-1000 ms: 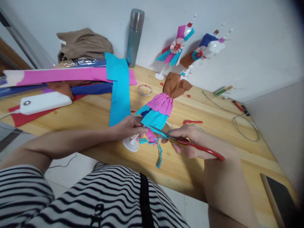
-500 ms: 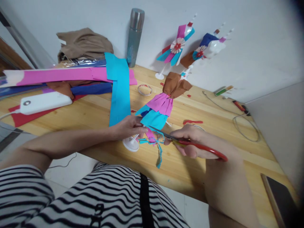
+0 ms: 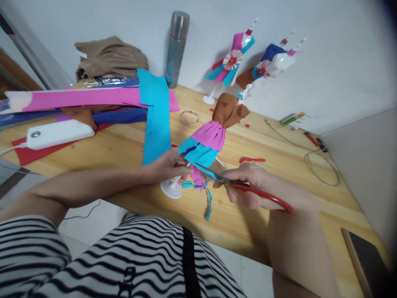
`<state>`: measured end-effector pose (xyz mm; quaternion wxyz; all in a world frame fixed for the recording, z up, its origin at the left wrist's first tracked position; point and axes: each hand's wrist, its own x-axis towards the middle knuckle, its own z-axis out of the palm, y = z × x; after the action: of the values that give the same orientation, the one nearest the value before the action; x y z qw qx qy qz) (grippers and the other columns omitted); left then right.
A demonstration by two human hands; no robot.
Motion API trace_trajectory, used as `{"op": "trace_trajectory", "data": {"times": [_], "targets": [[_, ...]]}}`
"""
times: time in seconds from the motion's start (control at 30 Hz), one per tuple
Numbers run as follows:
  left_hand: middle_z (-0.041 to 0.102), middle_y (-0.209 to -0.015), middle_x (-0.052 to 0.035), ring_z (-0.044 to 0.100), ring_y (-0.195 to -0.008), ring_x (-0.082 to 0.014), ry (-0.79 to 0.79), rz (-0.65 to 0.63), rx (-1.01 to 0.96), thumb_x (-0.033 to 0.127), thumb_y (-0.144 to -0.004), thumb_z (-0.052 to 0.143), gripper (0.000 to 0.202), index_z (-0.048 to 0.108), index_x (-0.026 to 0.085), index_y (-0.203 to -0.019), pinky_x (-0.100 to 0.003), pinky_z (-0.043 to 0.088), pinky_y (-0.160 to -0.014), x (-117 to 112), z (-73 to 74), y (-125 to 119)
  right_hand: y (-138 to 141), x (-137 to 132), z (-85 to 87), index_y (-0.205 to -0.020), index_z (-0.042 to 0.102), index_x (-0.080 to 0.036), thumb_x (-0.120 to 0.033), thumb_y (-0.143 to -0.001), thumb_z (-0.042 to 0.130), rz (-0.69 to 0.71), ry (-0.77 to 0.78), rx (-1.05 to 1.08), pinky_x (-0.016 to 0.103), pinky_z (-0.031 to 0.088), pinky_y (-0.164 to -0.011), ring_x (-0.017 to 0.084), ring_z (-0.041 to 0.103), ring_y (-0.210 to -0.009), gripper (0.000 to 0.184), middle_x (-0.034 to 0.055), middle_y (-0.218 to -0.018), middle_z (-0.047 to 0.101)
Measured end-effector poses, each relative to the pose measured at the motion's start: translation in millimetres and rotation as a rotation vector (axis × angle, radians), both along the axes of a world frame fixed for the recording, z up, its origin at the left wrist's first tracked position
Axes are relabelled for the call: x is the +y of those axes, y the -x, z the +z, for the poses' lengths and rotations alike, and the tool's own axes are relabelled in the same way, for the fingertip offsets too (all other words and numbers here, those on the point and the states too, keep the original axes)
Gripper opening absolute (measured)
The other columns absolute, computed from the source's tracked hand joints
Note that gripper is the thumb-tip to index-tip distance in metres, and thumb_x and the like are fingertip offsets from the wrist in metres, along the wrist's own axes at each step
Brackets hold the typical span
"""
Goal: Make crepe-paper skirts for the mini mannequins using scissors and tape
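A paper-dressed figure (image 3: pixel 207 140) lies tilted over the wooden table (image 3: pixel 124 145), with a brown top, pink pleats and a blue skirt, on a white stem and round base (image 3: pixel 170 188). My left hand (image 3: pixel 169 165) is closed on the stem just under the skirt. My right hand (image 3: pixel 248 184) grips red-handled scissors (image 3: pixel 248 188), blades pointing left into the skirt's lower edge. Cut blue and pink strips (image 3: pixel 207 198) dangle below the blades.
Long pink, blue and brown paper sheets (image 3: pixel 93 99) lie at the left with a white power bank (image 3: pixel 58 133). A steel flask (image 3: pixel 176 47) and two finished paper figures (image 3: pixel 248 62) stand by the wall. Tape ring (image 3: pixel 189 117), cable (image 3: pixel 319 165), pens and a tablet (image 3: pixel 366 252) sit right.
The scissors and my right hand have shifted slightly left along the skirt's edge, the blades closing a little. The figure tilted slightly. My left hand stays on the stem.
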<state>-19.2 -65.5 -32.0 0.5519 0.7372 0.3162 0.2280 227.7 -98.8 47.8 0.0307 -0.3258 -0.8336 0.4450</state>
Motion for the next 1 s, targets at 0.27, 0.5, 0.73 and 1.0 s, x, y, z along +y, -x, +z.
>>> {"op": "trace_trajectory", "data": {"times": [0.27, 0.5, 0.73, 1.0], "targets": [[0.063, -0.058, 0.0002, 0.055, -0.055, -0.0089, 0.030, -0.007, -0.032, 0.026, -0.080, 0.056, 0.020, 0.059, 0.014, -0.064, -0.020, 0.040, -0.053, -1.0, 2.3, -1.1, 2.9, 1.6, -1.5, -0.079, 0.058, -0.015, -0.021, -0.071, 0.046, -0.002, 0.010, -0.052, 0.024, 0.040, -0.049, 0.011, 0.052, -0.053, 0.016, 0.0020, -0.067, 0.063], [0.062, -0.058, 0.0003, 0.053, -0.054, -0.0083, 0.045, -0.042, -0.064, 0.025, -0.079, 0.056, 0.020, 0.057, 0.014, -0.062, -0.019, 0.037, -0.050, -0.3, 5.2, -1.3, 1.1, 3.5, 0.7, -0.083, 0.059, -0.013, -0.046, -0.080, 0.048, 0.045, 0.009, -0.002, 0.024, 0.038, -0.047, 0.010, 0.047, -0.050, 0.035, 0.0030, -0.068, 0.059], [0.059, -0.054, 0.0019, 0.050, -0.051, -0.0079, 0.032, -0.052, -0.081, 0.025, -0.078, 0.059, 0.020, 0.056, 0.015, -0.061, -0.020, 0.035, -0.048, 0.6, 1.4, -0.7, -1.2, 4.7, -3.2, -0.084, 0.059, -0.015, -0.045, -0.081, 0.054, 0.041, 0.031, -0.018, 0.023, 0.039, -0.048, 0.010, 0.047, -0.051, 0.031, -0.0010, -0.063, 0.054], [0.058, -0.056, 0.0020, 0.050, -0.053, -0.0084, 0.087, -0.059, -0.129, 0.024, -0.079, 0.059, 0.018, 0.056, 0.015, -0.063, -0.020, 0.036, -0.049, -1.4, -0.9, -0.1, 0.6, 4.0, -6.2, -0.070, 0.053, -0.016, -0.043, -0.083, 0.053, 0.041, 0.029, 0.000, 0.022, 0.033, -0.046, 0.008, 0.039, -0.048, 0.029, -0.0038, -0.055, 0.046]]}}
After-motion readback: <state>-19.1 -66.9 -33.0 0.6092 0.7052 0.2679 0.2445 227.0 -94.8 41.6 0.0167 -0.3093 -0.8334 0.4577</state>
